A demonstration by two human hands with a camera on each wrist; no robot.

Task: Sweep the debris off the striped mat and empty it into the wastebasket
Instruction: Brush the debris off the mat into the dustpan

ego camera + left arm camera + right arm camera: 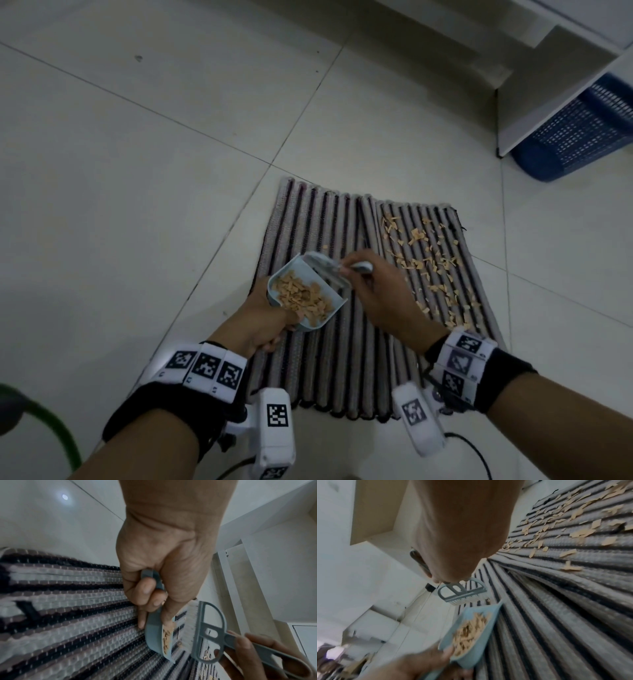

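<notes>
Counting one striped mat [342,342], one dustpan [301,294], one hand brush [325,267], one blue wastebasket [579,130]. Seeing two hands [263,318] [380,294], each wearing one marker band (three tags showing on the left). Finding debris scraps [435,267] too many for counting.

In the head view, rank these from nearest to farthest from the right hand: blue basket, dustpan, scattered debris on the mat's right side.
From the right hand:
1. Dustpan, just left, under the brush.
2. Scattered debris, on the striped mat to the right; close to the dustpan's rank.
3. Blue basket, far upper right.
</notes>
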